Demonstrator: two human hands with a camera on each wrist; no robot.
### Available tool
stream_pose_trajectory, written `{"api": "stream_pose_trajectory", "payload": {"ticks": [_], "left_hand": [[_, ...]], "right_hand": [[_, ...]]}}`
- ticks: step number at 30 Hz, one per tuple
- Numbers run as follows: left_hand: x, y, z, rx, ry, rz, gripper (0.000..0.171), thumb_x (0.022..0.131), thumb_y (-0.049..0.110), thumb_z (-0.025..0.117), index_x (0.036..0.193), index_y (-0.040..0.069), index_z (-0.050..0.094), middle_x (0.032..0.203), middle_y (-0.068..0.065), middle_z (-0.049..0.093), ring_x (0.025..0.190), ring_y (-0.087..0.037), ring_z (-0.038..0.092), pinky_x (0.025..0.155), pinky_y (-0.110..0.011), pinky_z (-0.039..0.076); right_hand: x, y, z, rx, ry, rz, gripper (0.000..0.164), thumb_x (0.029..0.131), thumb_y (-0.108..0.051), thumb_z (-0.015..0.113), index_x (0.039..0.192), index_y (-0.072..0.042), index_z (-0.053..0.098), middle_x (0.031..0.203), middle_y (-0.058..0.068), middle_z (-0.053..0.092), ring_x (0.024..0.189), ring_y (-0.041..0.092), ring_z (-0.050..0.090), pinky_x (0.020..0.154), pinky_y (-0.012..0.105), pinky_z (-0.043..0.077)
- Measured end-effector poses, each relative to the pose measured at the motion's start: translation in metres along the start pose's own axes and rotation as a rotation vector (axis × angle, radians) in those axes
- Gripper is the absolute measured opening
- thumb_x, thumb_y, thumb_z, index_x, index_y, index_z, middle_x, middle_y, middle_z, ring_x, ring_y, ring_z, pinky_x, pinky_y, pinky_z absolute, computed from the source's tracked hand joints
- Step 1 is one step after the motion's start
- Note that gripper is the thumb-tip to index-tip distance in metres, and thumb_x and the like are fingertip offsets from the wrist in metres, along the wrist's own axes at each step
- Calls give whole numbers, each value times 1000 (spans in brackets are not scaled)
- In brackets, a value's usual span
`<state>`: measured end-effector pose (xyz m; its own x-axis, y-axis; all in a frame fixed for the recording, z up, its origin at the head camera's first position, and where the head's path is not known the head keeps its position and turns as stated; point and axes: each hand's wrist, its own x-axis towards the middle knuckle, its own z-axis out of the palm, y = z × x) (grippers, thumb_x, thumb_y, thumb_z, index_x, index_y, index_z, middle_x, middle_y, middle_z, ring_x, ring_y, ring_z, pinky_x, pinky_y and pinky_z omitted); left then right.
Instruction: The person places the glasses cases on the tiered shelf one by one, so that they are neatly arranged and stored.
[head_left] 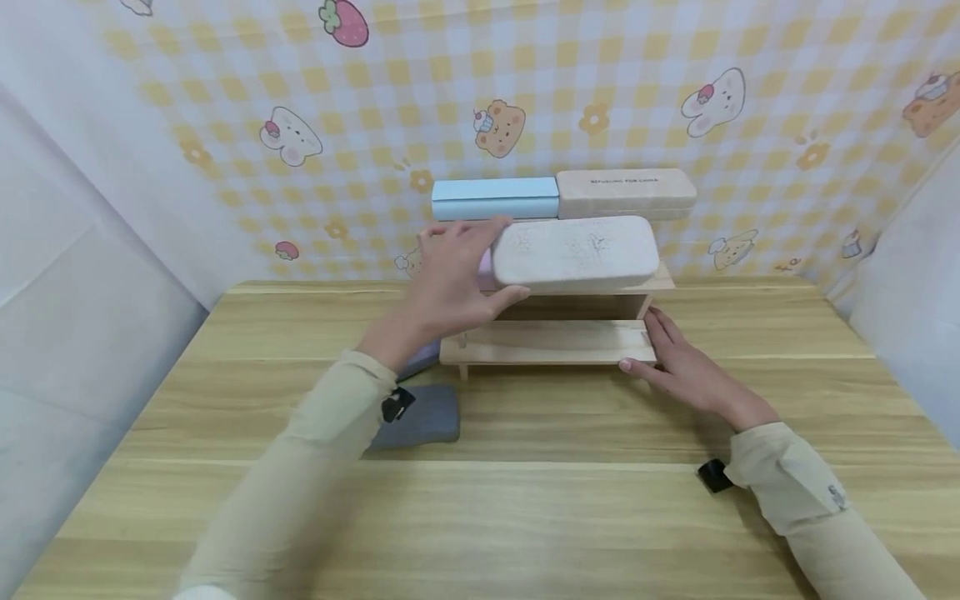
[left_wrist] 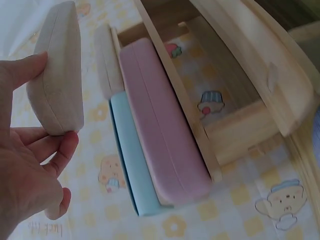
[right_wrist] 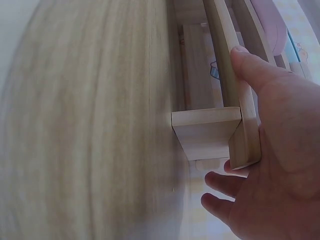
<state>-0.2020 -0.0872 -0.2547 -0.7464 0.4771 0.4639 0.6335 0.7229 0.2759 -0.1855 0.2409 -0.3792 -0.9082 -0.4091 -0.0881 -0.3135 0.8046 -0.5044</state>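
My left hand [head_left: 453,279] grips one end of an off-white glasses case [head_left: 576,252], thumb on one side and fingers on the other. The case is held up in front of the top tier of a small wooden step shelf [head_left: 555,342]. On that tier lies a pink glasses case [left_wrist: 160,115], mostly hidden behind the held one in the head view. My right hand [head_left: 686,371] holds the right end of the shelf's lower board, its thumb [right_wrist: 245,57] on the board's edge and its fingers around the end.
At the back of the shelf, a light blue case [head_left: 495,200] and a beige case [head_left: 626,193] stand end to end. A grey case [head_left: 427,414] lies on the wooden table [head_left: 570,517] at the front left, near another case [head_left: 422,360] partly behind my left forearm. A checked cloth [head_left: 360,108] hangs behind.
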Motion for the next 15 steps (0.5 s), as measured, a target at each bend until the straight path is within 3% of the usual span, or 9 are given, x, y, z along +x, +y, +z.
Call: {"api": "stream_pose_trajectory", "payload": {"ticks": [7,11,15], "left_hand": [[18,14,15,-17,-56,-7,76,75,45,74,136,8,46,134,-1,51,117,-23,42,98,-46,14],[29,19,22,-22,-102,-18,78,76,47,73,138,7,44,135,-2,50,118,-22,42,100,-45,14],[36,20,30,-25,-149,-17,76,77,47,72,137,10,44,134,1,51,120,-22,40,99,-43,15]], "right_hand": [[2,0,2,11,7,-17,90,94,-47,48,145,3,-7,151,26,-6,116,46,45,101,57,27],[1,1,1,8,3,-6,90,94,-46,48,144,7,-4,150,27,-6,129,47,24,102,57,24],[1,2,2,4,-2,1,90,94,-47,48,144,9,-2,150,28,-6,131,48,19,102,57,23]]}}
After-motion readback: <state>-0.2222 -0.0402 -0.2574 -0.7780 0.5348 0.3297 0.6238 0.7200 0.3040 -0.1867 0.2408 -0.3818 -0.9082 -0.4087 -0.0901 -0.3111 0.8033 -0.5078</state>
